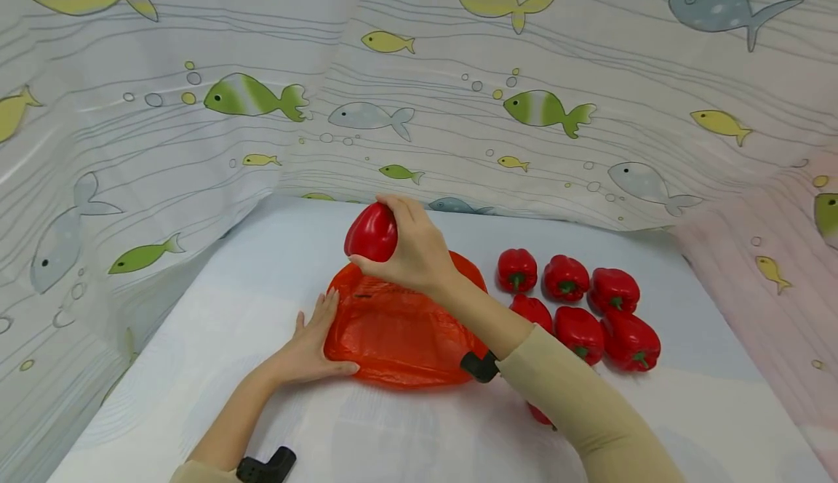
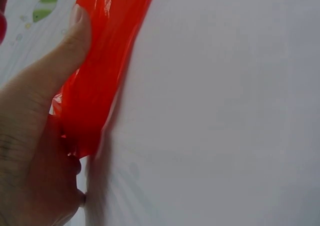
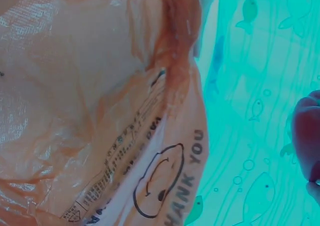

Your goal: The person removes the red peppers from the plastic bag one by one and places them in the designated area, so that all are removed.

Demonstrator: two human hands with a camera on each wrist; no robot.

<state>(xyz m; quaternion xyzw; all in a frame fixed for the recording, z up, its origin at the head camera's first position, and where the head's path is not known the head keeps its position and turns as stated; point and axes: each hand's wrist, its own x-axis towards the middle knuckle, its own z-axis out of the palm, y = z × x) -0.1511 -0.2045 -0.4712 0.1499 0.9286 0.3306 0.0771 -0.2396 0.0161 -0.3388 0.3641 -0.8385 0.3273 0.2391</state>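
Observation:
My right hand (image 1: pixel 419 246) grips a red bell pepper (image 1: pixel 372 234) in the air over the far left rim of an open orange plastic bag (image 1: pixel 399 330). In the right wrist view the pepper (image 3: pixel 305 136) shows at the right edge, beside the bag wall (image 3: pixel 90 46) with its printed "THANK YOU". My left hand (image 1: pixel 310 352) rests against the bag's left side, fingers spread and straight. The left wrist view has its thumb (image 2: pixel 70 46) lying along the bag's side (image 2: pixel 105 71). No pepper shows inside the bag.
Several red bell peppers (image 1: pixel 579 334) stand grouped on the white table (image 1: pixel 681 410) right of the bag. Another pepper (image 1: pixel 540 415) is mostly hidden beneath my right forearm. A fish-print curtain (image 1: pixel 419 68) encloses the table's back and sides.

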